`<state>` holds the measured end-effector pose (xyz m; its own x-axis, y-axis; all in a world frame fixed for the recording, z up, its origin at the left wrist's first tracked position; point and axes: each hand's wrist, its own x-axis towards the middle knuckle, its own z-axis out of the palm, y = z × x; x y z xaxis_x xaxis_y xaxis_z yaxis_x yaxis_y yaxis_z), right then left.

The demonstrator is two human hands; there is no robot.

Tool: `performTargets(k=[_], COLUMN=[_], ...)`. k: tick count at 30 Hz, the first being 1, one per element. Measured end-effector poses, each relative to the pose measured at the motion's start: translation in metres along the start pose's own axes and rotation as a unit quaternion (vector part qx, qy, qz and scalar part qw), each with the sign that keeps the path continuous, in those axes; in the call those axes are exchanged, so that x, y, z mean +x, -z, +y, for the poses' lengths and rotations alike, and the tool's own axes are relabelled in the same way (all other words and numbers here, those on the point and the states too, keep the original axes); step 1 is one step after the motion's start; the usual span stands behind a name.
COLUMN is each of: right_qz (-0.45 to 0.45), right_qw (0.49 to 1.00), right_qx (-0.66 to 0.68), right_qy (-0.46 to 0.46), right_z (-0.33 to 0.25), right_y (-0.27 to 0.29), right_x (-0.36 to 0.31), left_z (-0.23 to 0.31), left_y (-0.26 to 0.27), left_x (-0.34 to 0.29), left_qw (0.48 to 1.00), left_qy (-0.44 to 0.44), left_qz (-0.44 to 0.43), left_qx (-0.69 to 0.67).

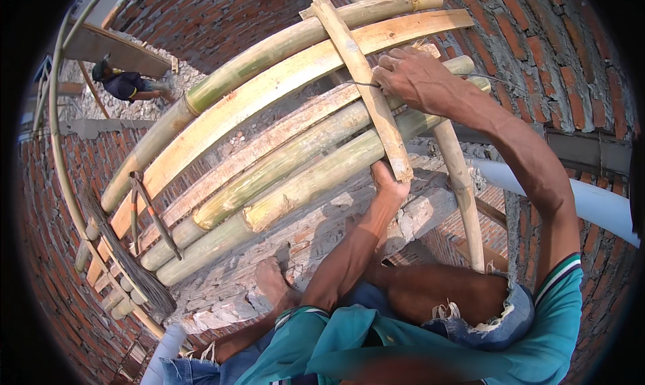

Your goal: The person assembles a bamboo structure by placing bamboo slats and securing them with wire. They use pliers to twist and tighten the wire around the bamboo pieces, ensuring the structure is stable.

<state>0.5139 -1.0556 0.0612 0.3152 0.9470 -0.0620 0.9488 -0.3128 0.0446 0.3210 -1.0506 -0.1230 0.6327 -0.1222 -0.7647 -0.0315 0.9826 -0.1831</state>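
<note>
A flat wooden strip [359, 66] lies crosswise over several long bamboo poles [295, 203] and a pale plank [269, 82]. At the strip's right edge, my right hand [415, 79] is closed, its fingers curled on a thin dark wire [366, 84] that crosses the strip. My left hand [390, 181] reaches up from below to the strip's near end, against the lowest pole. Its fingers are hidden under the wood. A pair of pincers [153, 214] with orange on the handles hangs over the poles at the left.
A bundle of dark wire [131, 264] drapes over the poles' left ends. My bare foot [274, 284] rests on a rough masonry ledge [222, 311]. Brick walls [537, 42] surround the poles. A pale pipe [591, 203] runs at right. Another person [124, 82] bends over rubble, far left.
</note>
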Motion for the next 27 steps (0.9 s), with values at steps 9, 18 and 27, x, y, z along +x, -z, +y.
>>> performTargets(k=[9, 18, 27], right_qz=[-0.028, 0.063, 0.065], right_qw=[0.935, 0.942, 0.945], right_qx=[0.220, 0.250, 0.253], right_qy=[-0.277, -0.216, -0.199], right_z=[-0.003, 0.007, 0.015], right_y=[-0.018, -0.031, -0.042], right_x=[0.051, 0.053, 0.043], left_z=[-0.024, 0.000, 0.003], left_y=[0.041, -0.059, -0.040], left_x=[0.046, -0.030, -0.012], left_qw=[0.757, 0.980, 0.987], left_qy=[-0.303, -0.033, 0.022], left_qz=[0.034, 0.167, 0.117], left_qx=[0.578, 0.106, 0.107])
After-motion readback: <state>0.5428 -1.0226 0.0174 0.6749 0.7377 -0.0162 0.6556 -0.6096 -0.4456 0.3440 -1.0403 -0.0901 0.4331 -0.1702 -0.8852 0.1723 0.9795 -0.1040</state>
